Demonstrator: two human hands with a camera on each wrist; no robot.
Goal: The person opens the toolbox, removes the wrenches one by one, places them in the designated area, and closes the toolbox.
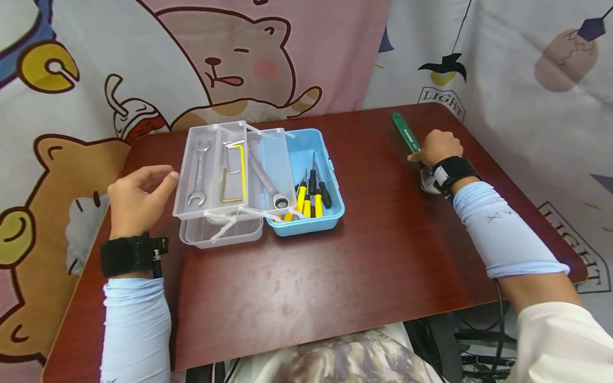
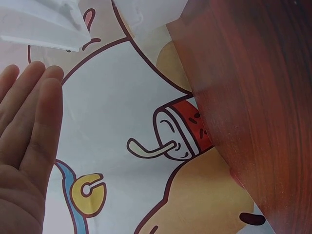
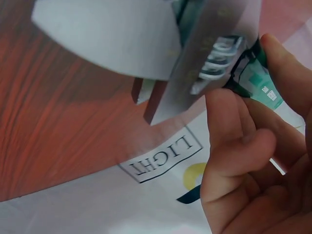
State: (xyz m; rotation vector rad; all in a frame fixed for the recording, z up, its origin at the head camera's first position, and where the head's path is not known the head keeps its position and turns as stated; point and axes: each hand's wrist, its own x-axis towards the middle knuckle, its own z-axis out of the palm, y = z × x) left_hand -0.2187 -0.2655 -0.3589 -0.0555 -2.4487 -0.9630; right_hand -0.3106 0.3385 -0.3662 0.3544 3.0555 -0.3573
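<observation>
Green-handled adjustable wrench (image 1: 406,134): on the right part of the bench (image 1: 373,266), handle running toward the far edge, metal head back under the wrist. Whether it touches the wood cannot be told.

Right hand (image 1: 439,146) over its middle. The right wrist view shows thumb and curled fingers (image 3: 226,161) pinching the wrench where handle meets head; the handle runs out past the fingertips, the head lies on the wrist side. Likely held there because the weight sits at that end.

Left of it, toward the far edge, a blue bin (image 1: 306,229) of screwdrivers (image 1: 318,205), handles facing the near edge, presumably for easy picking. Beside it, a clear upper tray (image 1: 212,165) on white struts, seemingly swung out to expose the bin: open-end spanner (image 1: 198,173), yellow hex key (image 1: 243,175), ratchet spanner (image 1: 265,180).

Left hand (image 1: 138,199) by the bench's left edge, holding nothing; fingers extended, thumb tip close against the upper tray's side, contact unclear. Perhaps poised to steady it.
</observation>
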